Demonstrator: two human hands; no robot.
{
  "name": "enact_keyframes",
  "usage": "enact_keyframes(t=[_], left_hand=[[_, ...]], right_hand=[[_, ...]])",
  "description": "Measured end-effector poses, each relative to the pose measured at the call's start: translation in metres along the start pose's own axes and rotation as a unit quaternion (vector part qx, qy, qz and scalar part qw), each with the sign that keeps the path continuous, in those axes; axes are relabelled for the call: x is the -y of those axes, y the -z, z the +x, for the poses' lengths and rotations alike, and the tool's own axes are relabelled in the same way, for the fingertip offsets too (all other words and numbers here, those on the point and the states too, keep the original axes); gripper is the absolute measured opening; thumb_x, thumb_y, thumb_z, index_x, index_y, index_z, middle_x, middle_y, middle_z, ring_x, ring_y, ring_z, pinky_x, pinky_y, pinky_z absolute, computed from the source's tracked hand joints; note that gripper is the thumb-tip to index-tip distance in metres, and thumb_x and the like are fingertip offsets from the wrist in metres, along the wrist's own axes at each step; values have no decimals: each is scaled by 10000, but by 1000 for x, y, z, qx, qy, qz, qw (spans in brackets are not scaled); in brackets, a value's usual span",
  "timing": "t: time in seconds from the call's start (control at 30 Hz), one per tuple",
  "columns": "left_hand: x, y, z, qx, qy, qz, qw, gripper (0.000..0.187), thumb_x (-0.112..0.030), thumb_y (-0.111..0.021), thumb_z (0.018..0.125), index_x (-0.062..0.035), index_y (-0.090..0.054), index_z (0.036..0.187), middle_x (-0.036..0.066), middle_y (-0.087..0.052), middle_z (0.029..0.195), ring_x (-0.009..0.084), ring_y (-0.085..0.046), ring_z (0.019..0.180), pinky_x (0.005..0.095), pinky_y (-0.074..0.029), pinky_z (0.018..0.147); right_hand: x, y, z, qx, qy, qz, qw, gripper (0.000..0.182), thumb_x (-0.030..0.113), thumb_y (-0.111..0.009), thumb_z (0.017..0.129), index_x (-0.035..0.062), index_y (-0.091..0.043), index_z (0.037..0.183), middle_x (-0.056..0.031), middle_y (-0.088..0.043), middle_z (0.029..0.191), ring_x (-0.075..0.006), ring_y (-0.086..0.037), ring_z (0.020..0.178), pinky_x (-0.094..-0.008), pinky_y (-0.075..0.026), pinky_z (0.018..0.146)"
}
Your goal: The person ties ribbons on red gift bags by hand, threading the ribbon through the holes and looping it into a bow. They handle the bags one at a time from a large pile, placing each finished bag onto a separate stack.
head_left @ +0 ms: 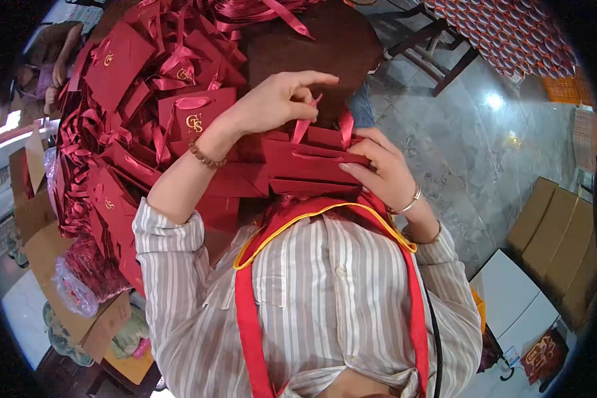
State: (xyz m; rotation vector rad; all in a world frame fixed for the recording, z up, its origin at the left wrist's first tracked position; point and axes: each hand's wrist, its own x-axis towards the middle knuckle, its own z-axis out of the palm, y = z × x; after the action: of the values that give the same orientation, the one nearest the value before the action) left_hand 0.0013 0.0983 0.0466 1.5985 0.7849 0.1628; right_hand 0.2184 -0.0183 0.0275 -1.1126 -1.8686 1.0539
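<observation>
In front of my red apron [312, 211] is a dark red paper gift bag [312, 151] with pink ribbon handles. My right hand [386, 171] grips the bag's right end, thumb on the near side and fingers over the top edge. Above its left part, my left hand [272, 103] has a ribbon handle [302, 129] between thumb and curled fingers, with the index finger stretched out. A second ribbon loop [346, 127] stands up near my right fingers. Just left of the bag lies another red bag [196, 119] with gold lettering.
A large heap of red bags [121, 65] with ribbons covers the left of the dark round table [312, 46]. Ribbons [259, 10] lie at the back. Cardboard boxes [554, 232] stand on the right of the tiled floor. At far left, another person's arm [65, 56] shows.
</observation>
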Motion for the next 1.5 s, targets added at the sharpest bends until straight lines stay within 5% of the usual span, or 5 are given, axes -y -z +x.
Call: enact_keyframes(t=[0.17, 0.57, 0.83, 1.17, 1.5], left_hand=[[28, 14, 17, -300, -26, -141, 943, 409, -36, -587, 800, -67, -529, 1203, -17, -590, 721, 27, -470, 555, 161, -355, 491], [2, -2, 29, -435, -131, -119, 883, 243, 9, -624, 741, 23, -544, 970, -3, -538, 609, 66, -488, 545, 197, -391, 504], [-28, -11, 2, -64, -145, 273, 949, 199, -53, -586, 778, -17, -579, 974, 141, -645, 824, 252, -641, 770, 307, -480, 658], [-18, -9, -7, 44, -129, 225, 965, 231, -40, -484, 805, -4, -586, 1009, 186, -620, 920, 334, -601, 845, 375, -462, 728], [-31, -16, -15, 425, 42, 250, 869, 245, -8, -461, 685, 45, -521, 916, 231, -592, 839, 307, -579, 749, 393, -426, 661]], right_hand=[[-1, 4, -2, 14, -7, 1, 1000, 160, 64, -655, 749, 6, -542, 847, -108, -506, 870, -229, -514, 748, -291, -419, 638], [-1, 7, 1, 29, -17, -30, 999, 155, 54, -642, 753, 9, -530, 850, -110, -490, 828, -227, -507, 715, -282, -406, 584], [-3, -6, -2, -4, -11, -6, 1000, 291, 40, -640, 767, 18, -483, 1011, -137, -476, 1136, -242, -507, 1045, -277, -434, 809], [-6, -11, 2, -31, 24, -12, 999, 377, 20, -652, 756, 27, -462, 1082, -156, -477, 1187, -240, -507, 1087, -314, -447, 859], [12, -17, 5, 138, -131, 225, 956, 857, 80, -755, 682, 60, -232, 1360, -167, -351, 1339, -223, -407, 1199, -352, -332, 1001]])
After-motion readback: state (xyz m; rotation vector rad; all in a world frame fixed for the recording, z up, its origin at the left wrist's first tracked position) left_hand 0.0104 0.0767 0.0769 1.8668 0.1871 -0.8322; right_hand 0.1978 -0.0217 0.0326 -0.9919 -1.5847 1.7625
